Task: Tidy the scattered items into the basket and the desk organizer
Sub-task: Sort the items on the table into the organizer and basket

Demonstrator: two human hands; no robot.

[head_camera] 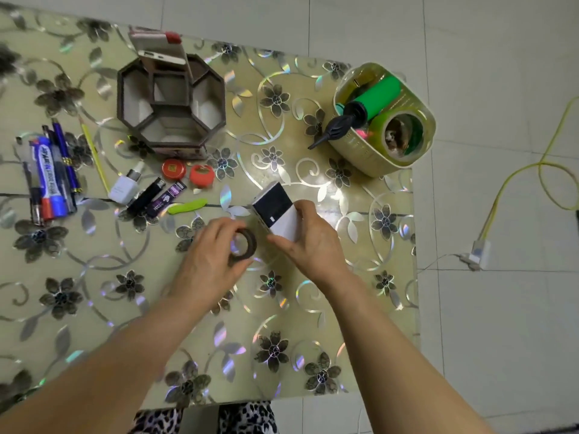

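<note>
My left hand [213, 255] grips a dark roll of tape [246, 244] at the table's middle. Beside it, my right hand [313, 242] holds a black-and-white power bank [277, 211], tilted up off the table. The cream basket [360, 145] at the far right holds a green hand pump [372, 100] and a large green tape roll [401, 133]. A brown octagonal desk organizer [170, 101] stands at the back, a phone [159, 48] leaning in it. Markers and pens [50, 177] lie at the left.
Between the organizer and my hands lie a white charger [123, 187], a black lighter [147, 195], a purple tube [166, 198], a green clip [188, 206], a red round tin [174, 169] and a red holder [202, 177]. A yellow pencil [94, 153] lies left. A yellow cable [517, 183] crosses the floor.
</note>
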